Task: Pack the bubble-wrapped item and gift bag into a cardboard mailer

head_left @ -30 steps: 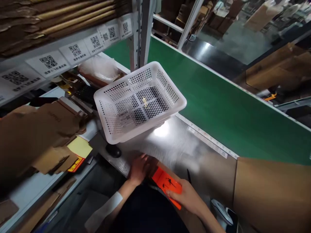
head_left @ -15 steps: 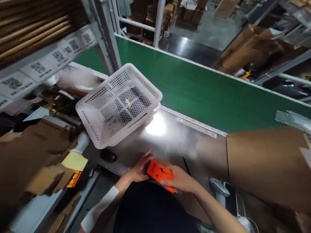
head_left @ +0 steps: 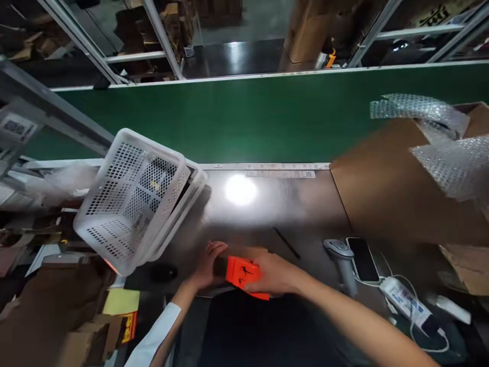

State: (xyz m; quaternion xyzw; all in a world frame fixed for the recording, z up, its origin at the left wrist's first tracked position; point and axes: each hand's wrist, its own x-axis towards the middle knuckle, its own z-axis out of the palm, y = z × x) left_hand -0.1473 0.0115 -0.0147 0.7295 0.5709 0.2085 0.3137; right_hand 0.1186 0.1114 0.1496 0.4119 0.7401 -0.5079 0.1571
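Observation:
Low over the steel bench (head_left: 244,216), my right hand (head_left: 277,275) grips a bright orange, box-like item (head_left: 242,272) with black figures printed on it. Its left end is dark. Around that dark end curls my left hand (head_left: 208,265), partly blurred, with its upper fingers reaching along the far side. A flat brown piece, perhaps cardboard (head_left: 252,252), shows just behind the item. To the right of my hands lies a thin black stick-like thing (head_left: 286,242).
Stacked white plastic baskets (head_left: 130,204) stand tilted at left, near a black mouse (head_left: 163,272). A green conveyor belt (head_left: 248,120) runs behind the bench. At right are a large cardboard box (head_left: 382,188) with bubble wrap (head_left: 451,158), a handheld scanner (head_left: 344,262), a phone (head_left: 362,260) and a power strip (head_left: 407,300).
My view has swung to the right, so the baskets sit further left and more of the right side shows. Both hands stay at the orange item, which has turned slightly.

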